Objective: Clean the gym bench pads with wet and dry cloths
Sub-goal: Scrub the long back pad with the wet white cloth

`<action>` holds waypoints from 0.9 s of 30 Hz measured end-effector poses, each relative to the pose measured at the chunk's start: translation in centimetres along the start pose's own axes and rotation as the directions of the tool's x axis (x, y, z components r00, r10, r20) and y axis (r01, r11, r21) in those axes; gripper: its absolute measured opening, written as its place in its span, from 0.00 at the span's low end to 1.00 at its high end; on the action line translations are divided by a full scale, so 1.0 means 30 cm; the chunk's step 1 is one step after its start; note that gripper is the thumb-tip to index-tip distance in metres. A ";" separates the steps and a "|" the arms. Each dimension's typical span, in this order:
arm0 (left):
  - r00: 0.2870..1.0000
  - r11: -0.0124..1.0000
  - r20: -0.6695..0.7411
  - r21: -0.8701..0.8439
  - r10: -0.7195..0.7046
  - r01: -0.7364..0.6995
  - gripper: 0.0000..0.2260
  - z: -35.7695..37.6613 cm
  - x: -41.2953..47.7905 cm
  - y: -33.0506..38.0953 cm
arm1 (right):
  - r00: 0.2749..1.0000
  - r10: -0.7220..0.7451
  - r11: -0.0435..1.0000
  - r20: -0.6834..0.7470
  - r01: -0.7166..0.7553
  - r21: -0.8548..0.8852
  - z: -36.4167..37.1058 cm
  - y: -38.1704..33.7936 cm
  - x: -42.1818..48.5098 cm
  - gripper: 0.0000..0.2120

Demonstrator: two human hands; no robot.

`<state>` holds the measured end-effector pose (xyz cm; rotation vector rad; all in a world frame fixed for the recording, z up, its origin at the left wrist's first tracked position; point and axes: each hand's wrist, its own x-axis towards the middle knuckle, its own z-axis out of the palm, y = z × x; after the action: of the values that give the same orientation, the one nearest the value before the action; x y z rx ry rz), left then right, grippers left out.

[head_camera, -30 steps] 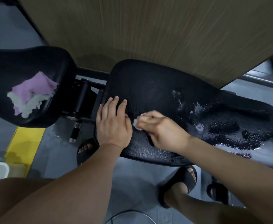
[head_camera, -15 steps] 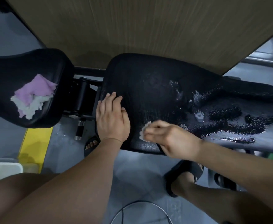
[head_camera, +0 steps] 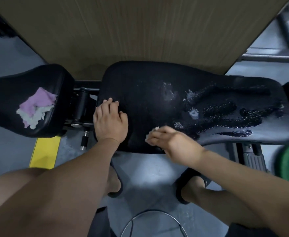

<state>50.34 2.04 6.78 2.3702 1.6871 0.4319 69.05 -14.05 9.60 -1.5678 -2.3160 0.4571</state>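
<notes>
Grey floor (head_camera: 150, 170) is nearest me, w/ a thin wire loop (head_camera: 150, 210) lying on it btwn my legs. My feet are in black sandals (head_camera: 194, 186), just under the pad's front edge. Yellow stripe (head_camera: 43, 151) on the floor to the left. Green weight plate (head_camera: 288, 165) is low at the right, partly cut off.

Next, my hands. L hand (head_camera: 110, 123) lies flat on the near-left corner of the long black pad (head_camera: 140, 93), fingers straight & relaxed, holding nothing, just resting there. R hand (head_camera: 166, 139) is by the front edge of the same pad, near the left one but not touching it. Its fingers are curled round a small white cloth (head_camera: 156, 129). Most of the cloth is hidden under them & only a bit pokes out at the tips, against the pad surface.

Further right on the pad, wet patches (head_camera: 225, 115) shine as streaks & droplets, beside a small white logo (head_camera: 194, 113). The part around my hands looks matt.

Left of the long pad there's a gap w/ black frame parts & a metal pin (head_camera: 84, 141), then the short black pad (head_camera: 20, 86). A pink cloth (head_camera: 37, 101) & a whitish cloth (head_camera: 33, 117) lie crumpled together on it, well apart from both hands.

Farthest is a brown wood-grain panel (head_camera: 140, 31) behind the pads, w/ grey metal bars (head_camera: 268, 57) top right, blurred.
</notes>
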 end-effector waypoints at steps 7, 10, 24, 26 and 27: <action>0.994 0.994 -0.007 0.040 0.107 -0.106 0.14 -0.043 0.011 0.064 | 0.989 0.144 0.987 -0.026 -0.146 -0.069 -0.039 0.043 -0.189 0.30; 0.982 0.982 -0.012 -0.003 0.189 -0.189 0.16 -0.020 0.041 0.171 | 0.977 0.206 0.969 -0.053 -0.212 -0.125 -0.051 0.097 -0.179 0.33; 1.000 0.998 0.030 0.060 0.002 -0.004 0.25 0.122 0.151 0.278 | 0.954 0.265 0.944 -0.139 -0.286 -0.163 -0.143 0.480 0.203 0.28; 0.999 0.997 0.042 0.074 -0.008 0.005 0.25 0.124 0.159 0.281 | 0.952 0.274 0.940 -0.133 -0.295 -0.172 -0.177 0.536 0.263 0.30; 0.999 0.997 0.048 0.079 -0.012 0.008 0.25 0.124 0.161 0.282 | 0.950 0.286 0.936 -0.126 -0.305 -0.174 -0.192 0.565 0.293 0.31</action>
<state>60.62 3.85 6.64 2.4059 1.7240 0.3089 82.51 0.61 8.23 -1.9980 -2.1087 0.2203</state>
